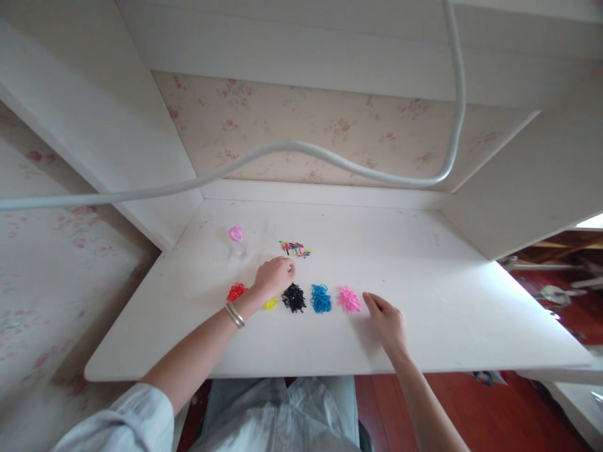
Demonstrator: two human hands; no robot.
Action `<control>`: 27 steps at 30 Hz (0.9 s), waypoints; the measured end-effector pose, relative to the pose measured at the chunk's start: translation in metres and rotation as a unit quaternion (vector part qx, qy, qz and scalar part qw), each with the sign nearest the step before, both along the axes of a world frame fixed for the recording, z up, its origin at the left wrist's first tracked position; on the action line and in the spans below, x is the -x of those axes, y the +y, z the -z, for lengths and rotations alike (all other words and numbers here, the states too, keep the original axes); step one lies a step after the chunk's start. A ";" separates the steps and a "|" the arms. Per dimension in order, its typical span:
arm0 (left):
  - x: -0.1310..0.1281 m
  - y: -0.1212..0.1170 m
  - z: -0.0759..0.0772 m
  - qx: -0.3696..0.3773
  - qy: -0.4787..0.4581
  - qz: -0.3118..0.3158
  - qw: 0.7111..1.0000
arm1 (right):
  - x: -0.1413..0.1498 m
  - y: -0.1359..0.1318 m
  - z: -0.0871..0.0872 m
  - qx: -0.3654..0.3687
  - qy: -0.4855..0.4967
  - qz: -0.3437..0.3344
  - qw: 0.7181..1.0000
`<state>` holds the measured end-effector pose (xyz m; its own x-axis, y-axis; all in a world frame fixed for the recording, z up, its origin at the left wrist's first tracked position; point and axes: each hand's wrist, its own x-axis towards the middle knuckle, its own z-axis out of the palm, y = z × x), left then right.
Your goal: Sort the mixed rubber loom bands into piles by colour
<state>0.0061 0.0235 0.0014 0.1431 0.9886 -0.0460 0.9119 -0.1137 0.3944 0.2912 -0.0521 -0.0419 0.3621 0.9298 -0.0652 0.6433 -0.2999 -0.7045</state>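
Small heaps of what look like rubber bands lie in a row on the white desk: red bands (236,292), yellow bands (270,304), black bands (294,298), blue bands (321,299) and pink bands (349,299). My left hand (274,276) is closed above the row, between the black heap and a mixed-colour heap (295,249) behind it; my arm partly covers the yellow bands. Just right of the pink bands, my right hand (386,319) has thumb and forefinger pinched together. Anything in either pinch is too small or hidden to make out.
A pink round object (236,233) stands at the back left of the desk (447,301), apparently on a clear container. A white cable (292,146) crosses the view above the desk. Side panels (532,176) and a floral back wall (339,125) enclose it.
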 end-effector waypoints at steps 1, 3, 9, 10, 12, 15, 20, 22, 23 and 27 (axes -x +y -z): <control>-0.003 0.005 0.003 0.002 0.005 -0.005 1.000 | 0.001 -0.003 0.002 -0.010 0.014 0.013 1.000; -0.009 0.013 0.009 0.004 0.010 -0.012 1.000 | 0.002 -0.009 0.006 -0.028 0.028 0.031 0.999; -0.026 0.029 0.026 -0.001 0.019 -0.043 0.999 | 0.004 -0.012 0.004 -0.026 0.048 0.046 0.997; -0.028 0.031 0.027 -0.002 0.021 -0.048 0.999 | 0.004 -0.012 0.004 -0.023 0.048 0.041 0.998; -0.031 0.035 0.029 -0.005 0.022 -0.055 0.998 | 0.004 -0.011 0.003 -0.021 0.048 0.028 0.998; -0.032 0.038 0.031 -0.008 0.023 -0.063 0.998 | 0.004 -0.010 0.004 -0.027 0.046 0.023 0.998; -0.031 0.039 0.032 -0.014 0.023 -0.069 0.997 | 0.003 -0.009 0.005 -0.023 0.039 0.025 0.999; -0.031 0.040 0.032 -0.018 0.021 -0.064 0.998 | 0.002 -0.009 0.005 -0.021 0.038 0.023 0.999; -0.032 0.041 0.031 -0.019 0.020 -0.060 0.998 | 0.002 -0.009 0.005 -0.021 0.038 0.023 0.999; -0.033 0.043 0.030 -0.019 0.011 -0.046 0.999 | 0.003 -0.009 0.003 -0.023 0.038 0.024 0.999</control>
<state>0.0390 0.0665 -0.0288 0.0519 0.9986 -0.0105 0.9278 -0.0443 0.3703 0.2879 -0.0606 -0.0452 0.4020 0.9141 -0.0521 0.5725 -0.2954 -0.7648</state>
